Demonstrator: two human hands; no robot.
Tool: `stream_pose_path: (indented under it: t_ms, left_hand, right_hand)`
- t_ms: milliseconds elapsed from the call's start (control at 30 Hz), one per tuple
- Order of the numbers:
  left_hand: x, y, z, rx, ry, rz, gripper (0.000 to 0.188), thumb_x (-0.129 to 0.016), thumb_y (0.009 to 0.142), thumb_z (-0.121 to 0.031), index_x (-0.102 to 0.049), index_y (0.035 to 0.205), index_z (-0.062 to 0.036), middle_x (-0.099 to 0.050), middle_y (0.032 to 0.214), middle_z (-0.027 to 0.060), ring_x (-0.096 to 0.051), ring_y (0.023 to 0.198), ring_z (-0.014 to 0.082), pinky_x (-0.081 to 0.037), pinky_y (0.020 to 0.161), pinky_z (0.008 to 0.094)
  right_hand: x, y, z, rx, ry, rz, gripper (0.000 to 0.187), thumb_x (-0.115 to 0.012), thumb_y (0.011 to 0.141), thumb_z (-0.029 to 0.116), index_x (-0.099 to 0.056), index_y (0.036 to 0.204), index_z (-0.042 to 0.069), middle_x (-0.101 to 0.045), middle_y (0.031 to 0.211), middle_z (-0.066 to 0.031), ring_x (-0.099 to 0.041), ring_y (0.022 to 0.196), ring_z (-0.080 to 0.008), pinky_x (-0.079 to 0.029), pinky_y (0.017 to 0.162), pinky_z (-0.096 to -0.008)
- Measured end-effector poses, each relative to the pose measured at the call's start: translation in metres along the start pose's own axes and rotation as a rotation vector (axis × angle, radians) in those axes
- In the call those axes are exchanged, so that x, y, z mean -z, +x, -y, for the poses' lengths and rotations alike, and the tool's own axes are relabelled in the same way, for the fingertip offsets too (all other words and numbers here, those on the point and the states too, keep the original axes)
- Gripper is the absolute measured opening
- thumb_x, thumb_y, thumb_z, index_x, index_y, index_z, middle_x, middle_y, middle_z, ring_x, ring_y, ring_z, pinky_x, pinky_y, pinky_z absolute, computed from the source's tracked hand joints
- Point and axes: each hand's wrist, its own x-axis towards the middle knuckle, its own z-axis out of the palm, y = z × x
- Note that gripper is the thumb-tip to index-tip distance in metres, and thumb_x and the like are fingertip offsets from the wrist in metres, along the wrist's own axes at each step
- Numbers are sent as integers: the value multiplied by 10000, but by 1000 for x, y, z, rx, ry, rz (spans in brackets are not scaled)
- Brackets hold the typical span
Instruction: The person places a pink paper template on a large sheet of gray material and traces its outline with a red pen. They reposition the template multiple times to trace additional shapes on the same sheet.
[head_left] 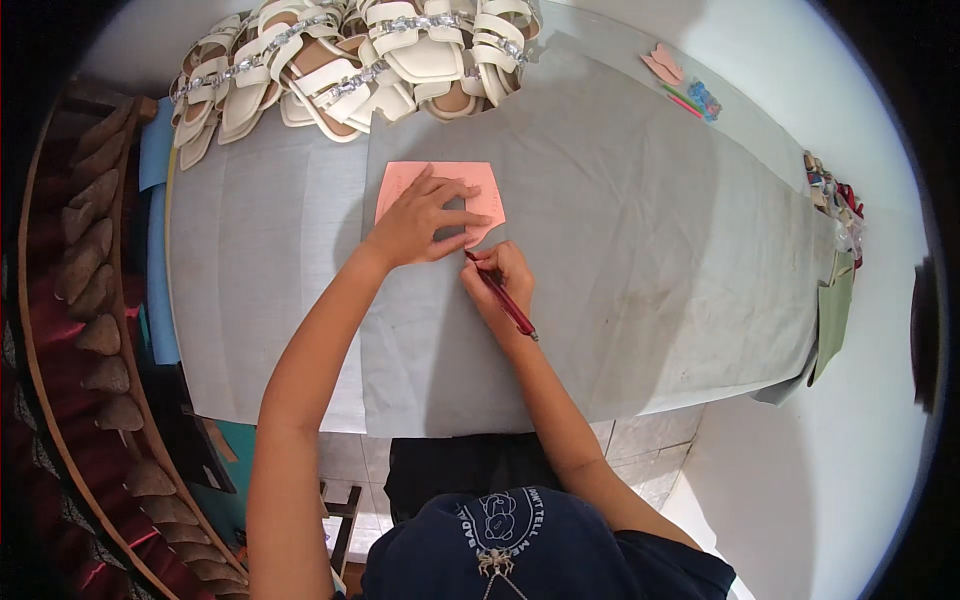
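Observation:
A pink pattern piece (484,180) with a cut-out edge lies flat on the grey sheet (620,200) covering the table. Across it my left hand (425,222) rests with the fingers spread, holding it down from above. My right hand (503,283) grips a dark red pen (515,312). The pen's tip is at the lower edge of the pink piece, close to the left fingertips. Any line under the tip is too small to make out.
Several white strappy sandals (420,50) with jewelled bands are heaped at the far left. Pink scraps (662,65) and coloured pens (683,100) lie at the far right. A wooden rack (125,300) of shoe lasts (95,260) stands left of the table. Green material (832,310) hangs at the right edge.

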Motion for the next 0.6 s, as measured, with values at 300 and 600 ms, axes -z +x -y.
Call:
stream_pose_path:
  t_ms: [300, 600]
  left_hand:
    - [-2, -1, -12, 21, 107, -88, 276, -663, 739, -247, -672, 1010, -294, -560, 1124, 11, -499, 1112, 200, -298, 1038, 518]
    - [-56, 5, -116, 620, 592, 182, 427, -477, 869, -162, -475, 1264, -1, -423, 1355, 129, -440, 1168, 254, -349, 889, 376]
  right_hand:
    - [16, 0, -11, -195, 523, -133, 188, -577, 794, -77, -437, 838, 39, -527, 905, -64, -527, 737, -88, -461, 634, -222]
    - [47, 53, -18, -112, 489, -13, 121, -588, 824, -35, -494, 871, 25, -537, 939, -69, -531, 791, -98, -463, 685, -246]
